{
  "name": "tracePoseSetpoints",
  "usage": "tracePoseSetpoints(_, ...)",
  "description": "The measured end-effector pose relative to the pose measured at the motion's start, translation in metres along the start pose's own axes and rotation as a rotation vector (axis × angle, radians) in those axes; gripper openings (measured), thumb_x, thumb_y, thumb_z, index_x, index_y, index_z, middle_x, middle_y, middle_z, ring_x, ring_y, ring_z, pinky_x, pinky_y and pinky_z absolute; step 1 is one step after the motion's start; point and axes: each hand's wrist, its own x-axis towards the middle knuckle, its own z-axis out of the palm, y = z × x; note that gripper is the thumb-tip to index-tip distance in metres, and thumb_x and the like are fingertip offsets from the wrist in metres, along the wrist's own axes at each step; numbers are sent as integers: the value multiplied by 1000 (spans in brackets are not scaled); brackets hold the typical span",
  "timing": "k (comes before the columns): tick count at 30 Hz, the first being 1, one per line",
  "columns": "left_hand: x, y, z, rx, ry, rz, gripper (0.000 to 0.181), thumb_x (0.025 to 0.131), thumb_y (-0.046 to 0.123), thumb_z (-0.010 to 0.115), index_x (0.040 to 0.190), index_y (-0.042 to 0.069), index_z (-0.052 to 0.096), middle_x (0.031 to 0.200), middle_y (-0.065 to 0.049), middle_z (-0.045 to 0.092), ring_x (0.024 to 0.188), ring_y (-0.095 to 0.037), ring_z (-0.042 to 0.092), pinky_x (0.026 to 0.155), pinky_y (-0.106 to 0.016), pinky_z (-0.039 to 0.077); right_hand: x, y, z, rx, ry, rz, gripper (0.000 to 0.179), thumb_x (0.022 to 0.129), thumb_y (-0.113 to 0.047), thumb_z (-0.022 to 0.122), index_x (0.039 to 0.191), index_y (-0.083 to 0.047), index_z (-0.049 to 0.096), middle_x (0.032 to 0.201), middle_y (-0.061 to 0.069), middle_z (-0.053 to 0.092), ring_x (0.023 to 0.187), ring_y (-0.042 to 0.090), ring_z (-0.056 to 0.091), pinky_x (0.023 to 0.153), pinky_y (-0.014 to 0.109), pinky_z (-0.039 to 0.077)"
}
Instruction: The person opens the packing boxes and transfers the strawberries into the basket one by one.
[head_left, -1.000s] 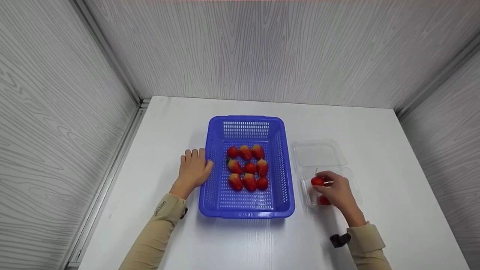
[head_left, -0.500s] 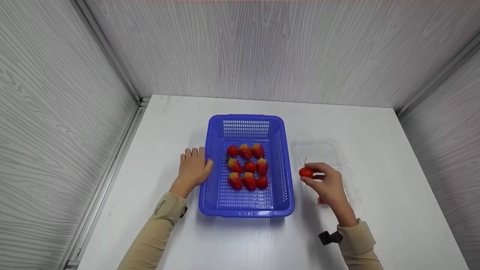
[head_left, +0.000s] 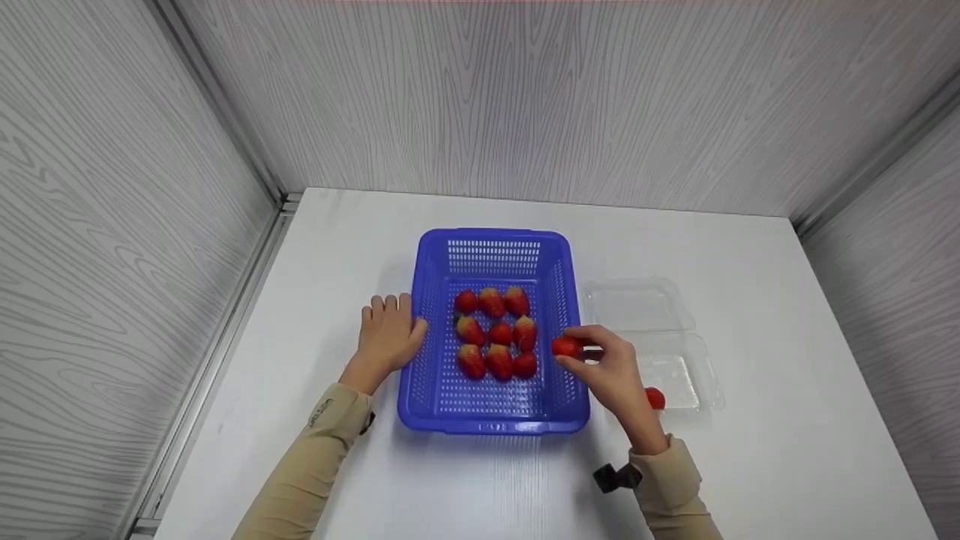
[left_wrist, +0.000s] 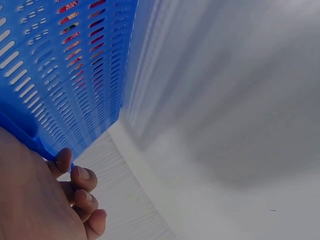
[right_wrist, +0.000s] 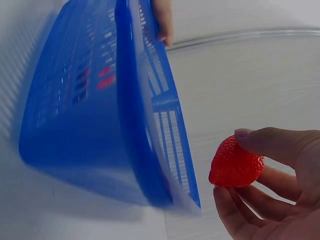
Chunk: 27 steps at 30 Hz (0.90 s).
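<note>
A blue plastic basket [head_left: 491,426] stands in the middle of the table, with strawberries [head_left: 499,363] lying in rows on its floor. My left hand [head_left: 388,337] grips the basket's left rim, thumb over the edge; the left wrist view shows the fingertips right at that rim. Between thumb and fingers my right hand [head_left: 609,367] pinches a red strawberry [right_wrist: 236,162], its seeded skin plain in the right wrist view. That berry hangs over the basket's right rim in the head view. A clear hinged plastic box [head_left: 679,367] lies open on the right, holding another red strawberry [head_left: 655,398].
The white table [head_left: 780,360] carries the basket and the box side by side. Grey wood-grain panels [head_left: 525,97] rise behind it and at both sides. A metal strip [head_left: 202,375] runs along the left edge.
My right hand has lifted the strawberry from the clear box and carried it left to the basket's right rim. The berry left in the box is now in plainer view. My left hand keeps its place.
</note>
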Motion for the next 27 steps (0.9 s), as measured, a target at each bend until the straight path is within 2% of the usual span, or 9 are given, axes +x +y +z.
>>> tracePoseSetpoints(4,0,0,0,1,-4,-3,40,97,31,40,115,-3,47,102,-22,51,97,-40,41,85,-52,32,-1,-5,20,23,-29,-27,35,78,-6,83,111,-3,72,103,9,69,92,26,64,81,42,56)
tracePoseSetpoints(10,0,-1,2,13,3,3,40,97,32,39,114,-3,47,102,-22,51,97,-40,42,85,-52,32,1,-7,56,52,-59,-49,32,77,-5,83,107,-2,72,103,11,70,92,26,64,81,49,54)
tracePoseSetpoints(15,0,-1,2,8,-8,4,41,97,32,39,115,-4,47,103,-23,51,98,-41,42,86,-53,31,0,-9,82,-32,-102,-28,32,77,-8,83,107,-3,72,104,10,70,92,24,62,83,42,53)
tracePoseSetpoints(20,0,-2,2,18,-1,6,40,97,31,40,114,-4,48,103,-23,52,98,-41,42,85,-52,32,0,-9,102,-80,-201,-11,31,80,-8,81,108,-3,71,105,8,70,93,22,60,88,40,50)
tracePoseSetpoints(27,0,-1,1,17,-2,4,40,97,31,39,116,-3,47,104,-24,52,99,-41,42,85,-52,32,0,-9,117,-169,-325,22,28,81,-10,80,106,0,71,100,9,69,88,21,59,84,39,52)
